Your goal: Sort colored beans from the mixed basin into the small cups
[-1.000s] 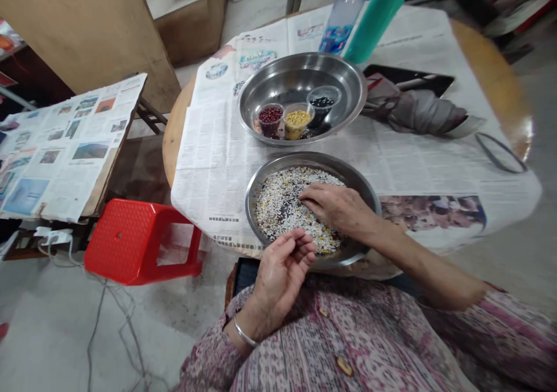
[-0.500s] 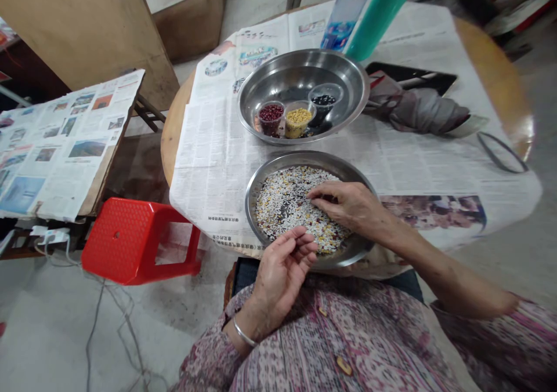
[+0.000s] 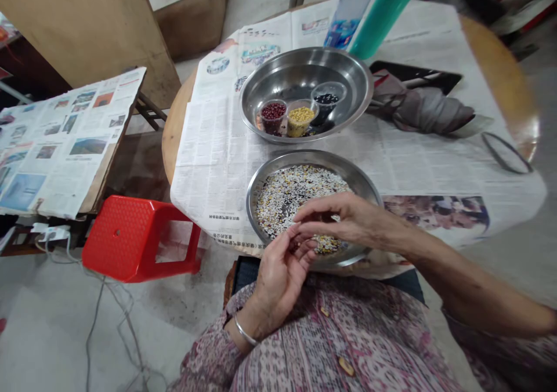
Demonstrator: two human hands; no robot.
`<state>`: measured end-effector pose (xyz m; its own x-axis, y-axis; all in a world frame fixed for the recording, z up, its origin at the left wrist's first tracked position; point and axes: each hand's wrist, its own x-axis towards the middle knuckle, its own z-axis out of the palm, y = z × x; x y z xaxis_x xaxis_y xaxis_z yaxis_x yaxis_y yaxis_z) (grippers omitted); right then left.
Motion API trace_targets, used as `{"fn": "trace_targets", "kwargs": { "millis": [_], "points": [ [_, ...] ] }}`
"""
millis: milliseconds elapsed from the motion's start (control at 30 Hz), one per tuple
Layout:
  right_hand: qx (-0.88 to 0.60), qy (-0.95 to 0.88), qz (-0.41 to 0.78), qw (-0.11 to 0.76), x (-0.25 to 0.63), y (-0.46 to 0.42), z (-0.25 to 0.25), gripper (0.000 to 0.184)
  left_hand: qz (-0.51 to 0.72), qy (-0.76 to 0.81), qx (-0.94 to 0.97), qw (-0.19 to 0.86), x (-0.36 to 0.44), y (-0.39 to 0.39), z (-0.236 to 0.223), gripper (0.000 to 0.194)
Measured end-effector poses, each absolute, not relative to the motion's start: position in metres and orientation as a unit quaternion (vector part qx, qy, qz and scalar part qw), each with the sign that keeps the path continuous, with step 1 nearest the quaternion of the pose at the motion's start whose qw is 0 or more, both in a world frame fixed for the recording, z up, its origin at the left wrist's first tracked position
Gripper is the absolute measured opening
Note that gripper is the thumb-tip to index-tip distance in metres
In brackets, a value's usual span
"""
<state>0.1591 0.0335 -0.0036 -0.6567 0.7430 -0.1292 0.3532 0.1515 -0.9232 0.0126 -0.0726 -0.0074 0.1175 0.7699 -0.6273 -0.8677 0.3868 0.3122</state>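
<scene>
A round steel pan (image 3: pixel 253 199) holds a spread of mixed white, yellow and dark seeds or beans (image 3: pixel 278 200). Over its near edge my left hand (image 3: pixel 282 279) is cupped palm up with curled fingers; what lies inside is hidden. My right hand (image 3: pixel 343 221) is above the near part of the pan, thumb and forefinger brought close together at the left fingertips. Anything between them is too small to make out. Behind stands a larger steel basin (image 3: pixel 304 61) with clear cups of red beans (image 3: pixel 273 111), yellow beans (image 3: pixel 301 115) and black beans (image 3: pixel 325 100).
Newspaper (image 3: pixel 209 142) covers the round table. At the back stand a plastic bottle (image 3: pixel 348 15) and a green cylinder (image 3: pixel 385 18); a folded grey umbrella (image 3: pixel 430 111) and a dark tablet-like object (image 3: pixel 439 80) lie right. A red stool (image 3: pixel 126 235) and a newspaper-covered table (image 3: pixel 69 142) are left.
My right hand was pinching among the seeds in the pan, then came back toward me to the fingertips of my left hand. The left hand has stayed cupped in place.
</scene>
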Motion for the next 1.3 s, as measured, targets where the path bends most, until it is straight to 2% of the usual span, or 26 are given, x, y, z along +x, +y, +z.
{"fn": "trace_targets", "kwargs": {
  "millis": [167, 367, 500, 800, 1067, 1300],
  "points": [
    [-0.379, -0.807, 0.392, 0.225, 0.138, 0.056, -0.024, 0.02, 0.536, 0.367, -0.049, 0.759, 0.009, -0.076, -0.008, 0.015],
    [-0.359, -0.893, 0.211, 0.17, 0.102, 0.06, -0.039, 0.023, 0.531, 0.373, -0.053, 0.759, 0.007, -0.077, -0.008, 0.02],
    [-0.375, -0.902, 0.172, 0.127, 0.092, 0.058, -0.042, 0.027, 0.528, 0.382, -0.054, 0.757, 0.007, -0.077, -0.009, 0.02],
    [-0.44, -0.782, 0.371, 0.241, 0.123, 0.056, -0.042, 0.021, 0.535, 0.347, -0.042, 0.769, 0.006, -0.08, -0.015, 0.023],
    [-0.501, -0.472, 0.666, 0.287, 0.136, 0.057, -0.043, 0.027, 0.528, 0.368, -0.041, 0.765, 0.007, -0.078, -0.012, 0.022],
    [-0.482, -0.388, 0.729, 0.292, 0.139, 0.056, -0.045, 0.027, 0.524, 0.372, -0.038, 0.765, 0.007, -0.078, -0.011, 0.023]
  ]
}}
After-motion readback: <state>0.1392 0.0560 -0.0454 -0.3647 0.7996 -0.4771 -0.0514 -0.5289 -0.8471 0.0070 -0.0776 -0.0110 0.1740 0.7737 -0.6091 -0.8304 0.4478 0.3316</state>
